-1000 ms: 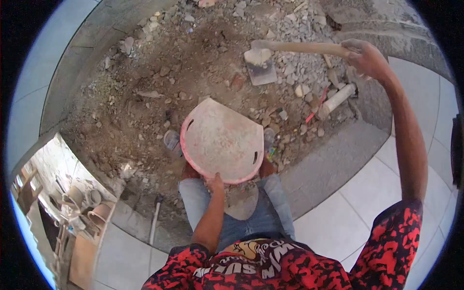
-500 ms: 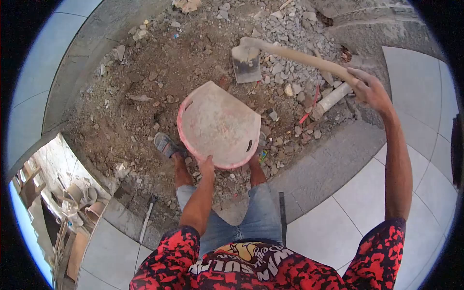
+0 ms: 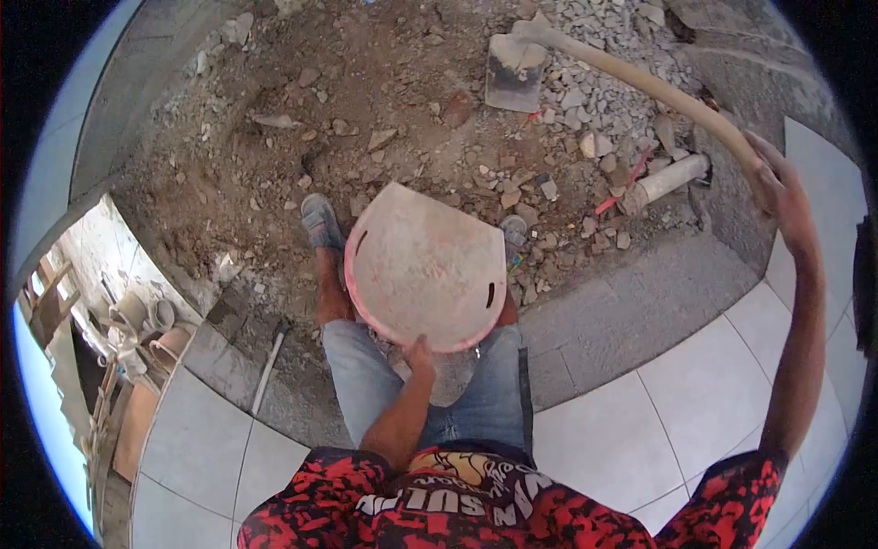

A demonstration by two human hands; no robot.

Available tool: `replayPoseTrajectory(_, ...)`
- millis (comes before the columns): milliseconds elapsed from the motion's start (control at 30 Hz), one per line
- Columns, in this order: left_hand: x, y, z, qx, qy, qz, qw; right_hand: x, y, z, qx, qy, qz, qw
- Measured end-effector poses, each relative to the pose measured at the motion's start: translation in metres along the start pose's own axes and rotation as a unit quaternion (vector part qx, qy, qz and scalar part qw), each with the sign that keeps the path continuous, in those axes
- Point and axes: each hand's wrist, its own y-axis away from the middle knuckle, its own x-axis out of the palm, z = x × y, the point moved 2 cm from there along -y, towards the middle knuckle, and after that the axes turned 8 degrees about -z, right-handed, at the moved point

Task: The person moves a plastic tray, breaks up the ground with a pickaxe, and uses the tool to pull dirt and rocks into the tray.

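My left hand (image 3: 419,355) grips the near rim of a dusty scoop-shaped pan (image 3: 430,261) with a pinkish-red edge and a slot on each side. The pan is in front of my shins, its straight edge facing away from me. Out to the right, my right hand (image 3: 785,188) is closed around the end of the wooden handle of a hoe (image 3: 663,87). The hoe's flat metal blade (image 3: 514,82) is at the far end, over the soil beside the gravel.
Loose soil and rubble (image 3: 366,101) spread ahead, with grey gravel (image 3: 594,69) farther right. A pale pipe (image 3: 668,183) and a red strip (image 3: 626,181) lie at the right. White floor tiles (image 3: 608,430) border the pit. Buckets (image 3: 128,311) stand at the far left.
My right hand and the hoe have shifted right, with the blade farther up the view. The pan and my left hand appear lower and slightly right as the view tilts.
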Motion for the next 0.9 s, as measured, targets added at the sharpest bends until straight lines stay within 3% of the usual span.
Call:
replayPoseTrajectory(33, 0.004, 0.016, -0.013, -0.097, 0.045, -0.037, 0.994, 0.004, -0.003, -0.004, -0.068, 0.030, -0.025, 0.997)
replayPoseTrajectory(67, 0.004, 0.014, -0.005, -0.100, 0.042, -0.039, 0.993, 0.008, -0.007, -0.009, -0.133, 0.062, -0.056, 0.988)
replayPoseTrajectory(100, -0.005, 0.017, 0.009, -0.111, 0.109, -0.047, 0.987, 0.008, -0.001, -0.001, -0.036, 0.060, -0.042, 0.997)
replayPoseTrajectory(133, -0.014, 0.018, 0.027, -0.123, 0.178, -0.058, 0.975, 0.009, 0.000, 0.003, -0.012, 0.069, -0.038, 0.997)
replayPoseTrajectory(300, -0.027, -0.004, 0.069, -0.128, 0.162, -0.077, 0.975, 0.011, 0.005, 0.024, 0.095, 0.141, -0.022, 0.985)
replayPoseTrajectory(367, -0.016, -0.023, 0.070, -0.137, 0.167, -0.095, 0.972, 0.017, 0.004, 0.036, 0.070, 0.147, -0.038, 0.986)
replayPoseTrajectory(467, 0.012, -0.064, 0.068, -0.147, 0.094, -0.037, 0.984, 0.017, 0.002, 0.050, 0.068, 0.159, -0.045, 0.984)
replayPoseTrajectory(533, 0.021, -0.073, 0.061, -0.295, 0.136, -0.067, 0.943, 0.022, 0.004, 0.054, 0.085, 0.162, -0.026, 0.983)
replayPoseTrajectory(633, 0.011, -0.116, 0.119, -0.274, 0.200, -0.049, 0.939, 0.020, 0.007, 0.056, 0.062, 0.143, -0.038, 0.987)
replayPoseTrajectory(700, -0.001, -0.137, 0.107, -0.270, 0.197, -0.053, 0.941, 0.021, 0.005, 0.048, 0.090, 0.135, -0.021, 0.986)
replayPoseTrajectory(800, -0.025, -0.149, 0.077, -0.280, 0.161, -0.065, 0.944, 0.018, 0.006, 0.031, 0.053, 0.078, -0.014, 0.995)
replayPoseTrajectory(833, -0.026, -0.158, 0.071, -0.279, 0.153, -0.062, 0.946, 0.024, 0.010, 0.050, 0.103, 0.112, -0.021, 0.988)
replayPoseTrajectory(900, -0.035, -0.166, 0.066, -0.285, 0.120, -0.051, 0.950, 0.031, 0.015, 0.067, 0.117, 0.107, -0.027, 0.987)
